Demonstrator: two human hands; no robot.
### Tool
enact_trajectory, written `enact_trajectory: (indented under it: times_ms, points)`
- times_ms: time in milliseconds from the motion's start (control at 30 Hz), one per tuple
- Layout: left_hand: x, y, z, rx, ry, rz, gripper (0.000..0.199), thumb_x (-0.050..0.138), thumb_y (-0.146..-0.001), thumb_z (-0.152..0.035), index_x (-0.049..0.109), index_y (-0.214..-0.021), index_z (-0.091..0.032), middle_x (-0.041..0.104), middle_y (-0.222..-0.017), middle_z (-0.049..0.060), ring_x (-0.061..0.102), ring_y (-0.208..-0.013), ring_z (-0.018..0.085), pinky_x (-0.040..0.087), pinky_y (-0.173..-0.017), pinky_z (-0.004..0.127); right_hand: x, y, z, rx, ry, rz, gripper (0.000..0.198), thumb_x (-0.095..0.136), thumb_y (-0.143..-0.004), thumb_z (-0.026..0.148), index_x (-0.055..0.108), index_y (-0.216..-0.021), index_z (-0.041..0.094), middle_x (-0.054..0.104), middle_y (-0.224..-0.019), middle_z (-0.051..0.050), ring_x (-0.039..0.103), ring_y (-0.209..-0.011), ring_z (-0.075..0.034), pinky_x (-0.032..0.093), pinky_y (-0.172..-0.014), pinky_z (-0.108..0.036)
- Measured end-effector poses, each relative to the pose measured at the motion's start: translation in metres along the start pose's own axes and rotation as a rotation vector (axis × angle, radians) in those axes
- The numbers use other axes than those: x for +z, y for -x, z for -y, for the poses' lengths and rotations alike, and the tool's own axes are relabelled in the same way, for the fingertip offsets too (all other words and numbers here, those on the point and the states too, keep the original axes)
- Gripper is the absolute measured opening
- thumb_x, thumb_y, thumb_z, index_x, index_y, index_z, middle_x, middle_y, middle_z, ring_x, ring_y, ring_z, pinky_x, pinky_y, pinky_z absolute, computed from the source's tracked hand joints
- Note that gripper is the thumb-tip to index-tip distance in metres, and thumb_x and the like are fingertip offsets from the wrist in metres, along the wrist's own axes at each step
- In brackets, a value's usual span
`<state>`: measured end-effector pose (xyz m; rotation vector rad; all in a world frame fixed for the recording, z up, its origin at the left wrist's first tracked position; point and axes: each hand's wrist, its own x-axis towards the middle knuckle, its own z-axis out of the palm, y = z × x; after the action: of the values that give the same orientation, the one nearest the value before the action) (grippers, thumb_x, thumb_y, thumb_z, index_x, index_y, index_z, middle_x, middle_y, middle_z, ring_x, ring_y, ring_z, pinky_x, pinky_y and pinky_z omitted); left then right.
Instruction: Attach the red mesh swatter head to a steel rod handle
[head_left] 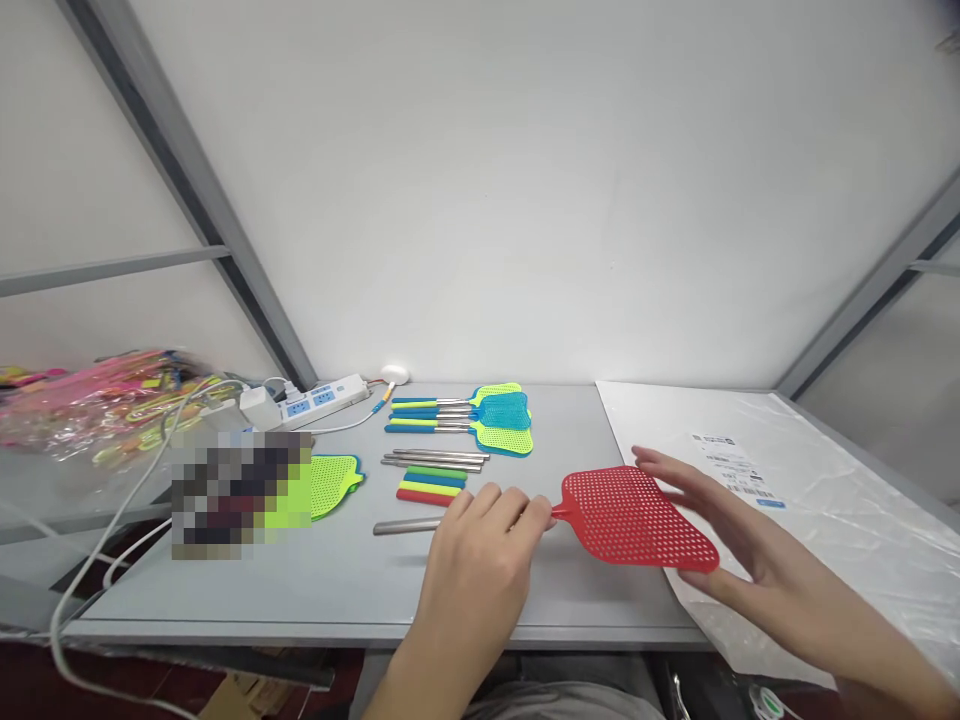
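Observation:
A red fly swatter head (637, 515) with a mesh of small holes is held above the table, joined in line with a metal rod (405, 526). My left hand (487, 545) is closed around the place where rod and red neck meet, hiding the joint. Around the wide end of the red mesh, my right hand (739, 550) has its fingers stretched and spread, thumb at the near corner and fingertips by the far one. I cannot tell whether it touches. Beyond my left hand lie green, blue, yellow and red handle grips (431, 482) and several loose metal rods (439, 458).
Assembled blue and yellow-green fly swatters (502, 415) lie at the back. Yellow-green swatter heads (334, 483) sit left, beside a blurred patch. A power strip (322, 402) with white cables and plastic-wrapped bundles (97, 400) are farther left. A white plastic bag (825, 480) covers the right side.

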<state>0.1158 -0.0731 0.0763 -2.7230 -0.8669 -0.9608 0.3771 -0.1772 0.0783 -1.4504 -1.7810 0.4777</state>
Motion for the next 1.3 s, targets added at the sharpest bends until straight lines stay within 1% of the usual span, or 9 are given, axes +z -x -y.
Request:
enact_trajectory:
  times_ms: [100, 200, 267, 400, 667, 900, 1033, 1167, 1300]
  points:
    - [0.003, -0.009, 0.005, 0.038, -0.020, -0.002, 0.015, 0.048, -0.095, -0.012, 0.060, -0.097, -0.020, 0.061, -0.082, 0.001, 0.047, -0.073, 0.017, 0.025, -0.065, 0.033, -0.008, -0.004, -0.001, 0.177, -0.516, 0.103, 0.072, 0.065, -0.083, 0.047, 0.034, -0.148, 0.039, 0.024, -0.160, -0.002, 0.035, -0.140, -0.031, 0.040, -0.107, -0.047]
    - [0.012, -0.022, 0.009, 0.084, -0.058, 0.028, 0.017, 0.044, -0.098, -0.016, 0.061, -0.097, -0.020, 0.062, -0.085, 0.002, 0.051, -0.078, 0.018, 0.028, -0.067, 0.034, 0.001, -0.015, -0.001, 0.353, -0.886, 0.017, 0.066, 0.067, -0.081, 0.047, 0.044, -0.142, 0.037, 0.042, -0.151, -0.006, 0.052, -0.126, -0.031, 0.046, -0.100, -0.046]
    - [0.018, -0.031, 0.009, 0.112, -0.071, 0.101, 0.019, 0.043, -0.099, -0.021, 0.061, -0.096, -0.019, 0.061, -0.085, 0.003, 0.054, -0.080, 0.019, 0.030, -0.068, 0.034, 0.014, -0.025, -0.001, 0.477, -0.975, -0.054, 0.055, 0.065, -0.085, 0.039, 0.049, -0.137, 0.033, 0.059, -0.133, -0.008, 0.064, -0.107, -0.025, 0.054, -0.083, -0.038]
    - [0.012, -0.053, 0.011, 0.124, -0.012, 0.332, 0.023, 0.045, -0.099, -0.030, 0.062, -0.088, -0.018, 0.062, -0.084, 0.003, 0.058, -0.076, 0.019, 0.033, -0.062, 0.031, 0.033, -0.039, 0.003, 0.540, -0.940, -0.061, 0.041, 0.064, -0.088, 0.035, 0.055, -0.127, 0.026, 0.067, -0.096, -0.005, 0.059, -0.070, -0.015, 0.045, -0.047, -0.022]
    - [-0.033, -0.097, 0.066, -0.011, 0.293, 0.765, 0.036, 0.039, -0.099, -0.042, 0.060, -0.079, -0.021, 0.066, -0.077, 0.001, 0.060, -0.067, 0.017, 0.033, -0.056, 0.027, 0.012, -0.063, 0.009, 0.469, -0.667, -0.158, 0.030, 0.062, -0.088, 0.046, 0.058, -0.111, 0.026, 0.064, -0.094, -0.002, 0.056, -0.070, -0.014, 0.048, -0.053, -0.024]
    - [-0.012, -0.091, 0.079, -0.035, 0.269, 0.703, 0.033, 0.036, -0.099, -0.040, 0.055, -0.080, -0.021, 0.056, -0.063, 0.000, 0.050, -0.055, 0.016, 0.025, -0.050, 0.026, 0.019, -0.102, 0.002, 0.453, -0.520, -0.092, 0.036, 0.063, -0.085, 0.050, 0.056, -0.111, 0.026, 0.067, -0.091, -0.003, 0.061, -0.067, -0.017, 0.052, -0.053, -0.027]
    - [-0.005, -0.084, 0.081, -0.163, 0.340, 0.683, 0.026, 0.038, -0.098, -0.039, 0.054, -0.086, -0.023, 0.045, -0.058, -0.003, 0.040, -0.047, 0.015, 0.020, -0.046, 0.026, 0.019, -0.120, -0.012, 0.499, -0.523, 0.020, 0.038, 0.064, -0.084, 0.050, 0.058, -0.113, 0.026, 0.069, -0.101, -0.005, 0.066, -0.078, -0.022, 0.056, -0.059, -0.030]
    - [0.003, -0.085, 0.084, -0.312, 0.666, 0.711, 0.026, 0.038, -0.097, -0.039, 0.056, -0.086, -0.024, 0.046, -0.062, -0.003, 0.044, -0.054, 0.014, 0.026, -0.048, 0.024, 0.016, -0.142, -0.021, 0.550, -0.625, 0.156, 0.044, 0.068, -0.083, 0.045, 0.057, -0.121, 0.027, 0.069, -0.113, -0.007, 0.067, -0.094, -0.025, 0.058, -0.077, -0.037]
    - [0.018, -0.078, 0.084, -0.577, 1.143, 0.819, 0.035, 0.036, -0.096, -0.049, 0.056, -0.086, -0.021, 0.050, -0.066, -0.003, 0.046, -0.051, 0.010, 0.035, -0.047, 0.021, 0.020, -0.163, -0.023, 0.551, -0.615, 0.269, 0.039, 0.070, -0.082, 0.041, 0.063, -0.116, 0.024, 0.072, -0.096, -0.007, 0.069, -0.082, -0.024, 0.058, -0.068, -0.033]
